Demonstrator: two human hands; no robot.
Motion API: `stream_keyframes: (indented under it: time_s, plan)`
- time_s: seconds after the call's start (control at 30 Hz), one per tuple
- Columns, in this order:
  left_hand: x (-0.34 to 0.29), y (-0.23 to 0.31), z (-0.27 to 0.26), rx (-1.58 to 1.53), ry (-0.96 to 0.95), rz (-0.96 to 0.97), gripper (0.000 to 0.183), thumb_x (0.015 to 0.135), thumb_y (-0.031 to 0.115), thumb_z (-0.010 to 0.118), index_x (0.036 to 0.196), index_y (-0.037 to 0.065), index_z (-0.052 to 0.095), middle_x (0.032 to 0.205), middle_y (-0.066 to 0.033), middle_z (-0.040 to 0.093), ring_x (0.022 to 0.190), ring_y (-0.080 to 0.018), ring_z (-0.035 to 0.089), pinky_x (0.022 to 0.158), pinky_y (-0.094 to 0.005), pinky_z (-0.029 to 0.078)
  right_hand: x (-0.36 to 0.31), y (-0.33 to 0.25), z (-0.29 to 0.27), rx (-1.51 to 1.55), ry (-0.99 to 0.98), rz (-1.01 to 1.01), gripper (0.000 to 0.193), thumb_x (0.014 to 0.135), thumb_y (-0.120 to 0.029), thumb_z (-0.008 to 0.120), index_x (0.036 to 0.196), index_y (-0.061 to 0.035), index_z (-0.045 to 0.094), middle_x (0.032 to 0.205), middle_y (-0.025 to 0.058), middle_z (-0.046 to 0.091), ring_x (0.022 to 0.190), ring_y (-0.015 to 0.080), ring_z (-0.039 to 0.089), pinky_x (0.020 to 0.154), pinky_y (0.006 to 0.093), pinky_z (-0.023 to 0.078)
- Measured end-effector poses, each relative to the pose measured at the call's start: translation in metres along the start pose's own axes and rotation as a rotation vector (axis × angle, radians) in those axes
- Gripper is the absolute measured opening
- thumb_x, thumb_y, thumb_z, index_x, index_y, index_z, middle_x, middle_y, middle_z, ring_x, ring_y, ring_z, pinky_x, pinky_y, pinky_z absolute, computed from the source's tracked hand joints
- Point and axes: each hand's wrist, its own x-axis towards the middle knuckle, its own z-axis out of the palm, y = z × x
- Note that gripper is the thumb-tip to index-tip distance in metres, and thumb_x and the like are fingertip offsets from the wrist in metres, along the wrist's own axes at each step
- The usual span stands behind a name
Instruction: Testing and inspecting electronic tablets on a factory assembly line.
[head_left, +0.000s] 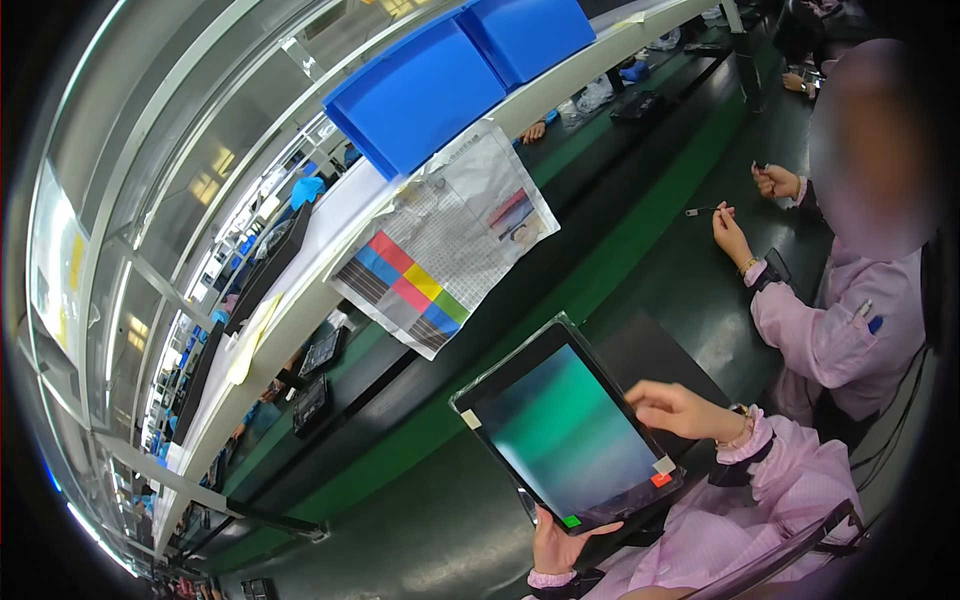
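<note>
A black tablet [563,432] with a glossy film on its screen is held tilted above the dark workbench. My left hand [562,545] grips its lower edge near a small green tab [571,521]. My right hand [678,408] rests on the tablet's right edge with its fingers curled over the rim, above a small red tab [661,479]. Pale tape pieces sit at two of the screen's corners. Both my sleeves are pink.
A co-worker in a pink coat [850,330] sits at the right, holding a small tool [700,210] in both hands. A printed sheet with coloured bars [440,240] hangs from the shelf. Blue bins [450,80] stand above. A green-striped belt [610,270] runs along the bench.
</note>
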Motion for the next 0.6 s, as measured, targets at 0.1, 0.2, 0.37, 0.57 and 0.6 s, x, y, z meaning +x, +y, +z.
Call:
stream_keyframes:
  time_s: [0.1,0.2,0.37,0.57,0.6]
  plan:
    - [-0.005,-0.006,0.002,0.011,0.051,0.055,0.060,0.096,0.049,0.038,0.144,0.016,0.023,0.147,-0.0121,0.029,0.131,-0.0421,0.033,0.092,-0.0766,0.032,0.031,-0.017,0.012,-0.197,0.193,-0.204,0.037,0.096,-0.012,0.051,0.130,-0.0012,0.041,0.085,0.0032,0.062,0.072,0.0061,0.055,0.065,0.0233,0.045]
    - [-0.002,-0.008,0.009,-0.092,0.062,-0.008,0.061,0.095,0.048,0.040,0.144,0.015,0.023,0.147,-0.0121,0.030,0.132,-0.0416,0.032,0.092,-0.0772,0.031,0.053,-0.036,0.025,-0.432,0.295,-0.403,0.044,0.095,-0.010,0.051,0.135,-0.0026,0.035,0.067,0.0035,0.055,0.059,0.0064,0.048,0.057,0.0231,0.041]
    - [-0.004,-0.018,-0.004,-0.006,0.155,0.028,0.056,0.093,0.036,0.049,0.136,0.006,0.032,0.136,-0.0153,0.041,0.120,-0.0374,0.043,0.089,-0.0595,0.038,0.062,-0.042,0.031,-0.541,0.426,-0.460,0.040,0.091,-0.004,0.051,0.131,-0.0044,0.045,0.055,0.0014,0.050,0.049,0.0060,0.044,0.050,0.0224,0.038]
    - [0.003,-0.006,-0.031,-0.107,-0.040,-0.029,0.060,0.096,0.048,0.040,0.143,0.015,0.025,0.146,-0.0127,0.031,0.132,-0.0418,0.033,0.090,-0.0774,0.033,0.075,-0.001,0.030,0.085,0.321,-0.210,0.022,0.094,-0.008,0.051,0.112,0.0023,0.059,0.073,-0.0007,0.062,0.060,0.0023,0.051,0.053,0.0191,0.039]
    - [0.004,-0.003,-0.031,-0.112,-0.058,-0.013,0.059,0.096,0.047,0.040,0.143,0.015,0.025,0.146,-0.0130,0.031,0.131,-0.0419,0.033,0.090,-0.0774,0.033,0.075,0.005,0.028,0.277,0.252,-0.145,0.022,0.095,-0.009,0.050,0.109,0.0033,0.060,0.074,-0.0015,0.063,0.058,0.0020,0.050,0.050,0.0189,0.038]
